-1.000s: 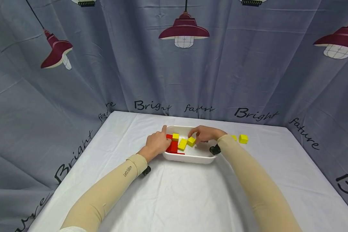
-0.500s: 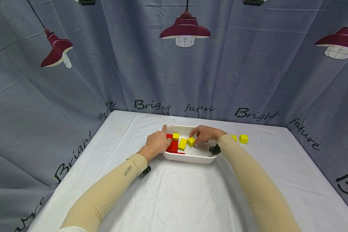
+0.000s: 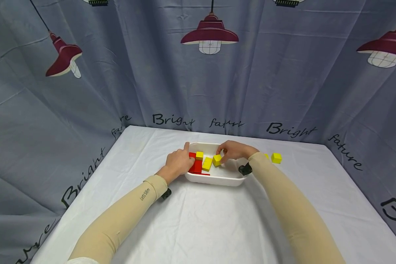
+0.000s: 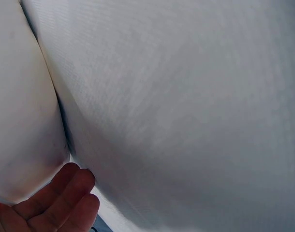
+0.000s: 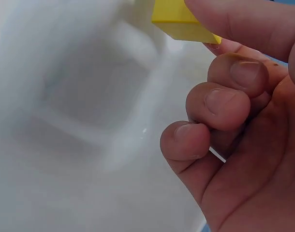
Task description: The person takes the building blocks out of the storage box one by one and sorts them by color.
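Observation:
A white plastic tray (image 3: 214,180) stands on the table. My left hand (image 3: 179,161) grips its left end, thumb over the rim and the other fingers along the outer wall; in the left wrist view, fingertips (image 4: 82,181) lie against that wall. My right hand (image 3: 235,149) pinches a yellow cube (image 3: 217,160) between thumb and index finger inside the tray. In the right wrist view the same cube (image 5: 181,21) shows between them, the other fingers curled. Left of it are a yellow block (image 3: 207,164), another yellow cube (image 3: 199,155) and red blocks (image 3: 198,167), partly hidden by my left hand.
Outside the tray on the right, a yellow cube (image 3: 276,158) sits on the white tablecloth (image 3: 211,220), with another yellow block (image 3: 266,156) mostly hidden behind my right sleeve. A grey-blue curtain (image 3: 151,73) with printed lamps hangs behind and beside the table.
My right fingers have closed in on the yellow cube, which has turned and risen slightly with the hand. The left hand and the tray have stayed in place.

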Motion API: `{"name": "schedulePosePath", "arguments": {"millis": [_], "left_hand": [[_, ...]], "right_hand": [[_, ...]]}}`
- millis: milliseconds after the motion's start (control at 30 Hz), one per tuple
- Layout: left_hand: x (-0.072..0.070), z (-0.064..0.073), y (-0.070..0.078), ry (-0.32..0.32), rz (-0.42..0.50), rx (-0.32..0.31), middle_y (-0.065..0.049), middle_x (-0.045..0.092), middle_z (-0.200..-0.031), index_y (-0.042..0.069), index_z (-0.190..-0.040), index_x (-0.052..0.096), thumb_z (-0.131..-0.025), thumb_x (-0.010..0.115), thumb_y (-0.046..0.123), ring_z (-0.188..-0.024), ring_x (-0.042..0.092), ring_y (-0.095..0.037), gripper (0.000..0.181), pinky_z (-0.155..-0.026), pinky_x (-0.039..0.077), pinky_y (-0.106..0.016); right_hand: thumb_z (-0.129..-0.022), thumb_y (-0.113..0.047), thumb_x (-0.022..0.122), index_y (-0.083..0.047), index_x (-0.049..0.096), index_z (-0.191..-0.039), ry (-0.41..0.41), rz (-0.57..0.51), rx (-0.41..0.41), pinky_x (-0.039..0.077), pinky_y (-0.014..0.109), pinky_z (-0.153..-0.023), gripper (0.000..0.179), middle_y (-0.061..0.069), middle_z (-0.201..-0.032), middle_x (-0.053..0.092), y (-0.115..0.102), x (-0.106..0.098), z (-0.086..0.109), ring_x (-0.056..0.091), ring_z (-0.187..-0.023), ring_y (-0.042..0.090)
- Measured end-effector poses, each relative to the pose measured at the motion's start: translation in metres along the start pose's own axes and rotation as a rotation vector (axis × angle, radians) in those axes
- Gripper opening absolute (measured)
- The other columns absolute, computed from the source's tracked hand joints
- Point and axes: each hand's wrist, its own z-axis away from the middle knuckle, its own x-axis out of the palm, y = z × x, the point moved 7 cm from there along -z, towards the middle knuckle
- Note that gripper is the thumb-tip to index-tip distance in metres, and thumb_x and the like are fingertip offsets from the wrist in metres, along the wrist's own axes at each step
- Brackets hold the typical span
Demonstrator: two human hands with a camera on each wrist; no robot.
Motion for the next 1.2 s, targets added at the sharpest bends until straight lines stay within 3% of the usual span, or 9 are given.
{"name": "schedulePosePath", "arguments": {"millis": [600,1200], "left_hand": [[0.0,0.0,-0.001,0.001,0.005,-0.005,-0.014,0.072,-0.113,0.01,-0.16,0.022,-0.099,0.049,0.036,-0.083,0.067,-0.026,0.071,-0.082,0.058,-0.043],[-0.001,0.0,0.001,0.012,0.008,0.0,-0.015,0.07,-0.118,0.01,-0.159,0.024,-0.099,0.049,0.036,-0.091,0.068,-0.029,0.07,-0.084,0.056,-0.045]], "right_hand": [[-0.085,-0.02,0.08,-0.013,0.07,-0.116,0.068,-0.016,-0.025,0.036,0.032,-0.07,0.033,0.007,-0.081,0.055,-0.008,-0.018,0.027,0.049,-0.078,0.019],[-0.085,-0.022,0.079,-0.013,0.067,-0.12,0.2,-0.025,0.0,0.035,0.032,-0.065,0.038,0.004,-0.076,0.05,0.013,-0.04,0.067,0.045,-0.071,0.019]]}}
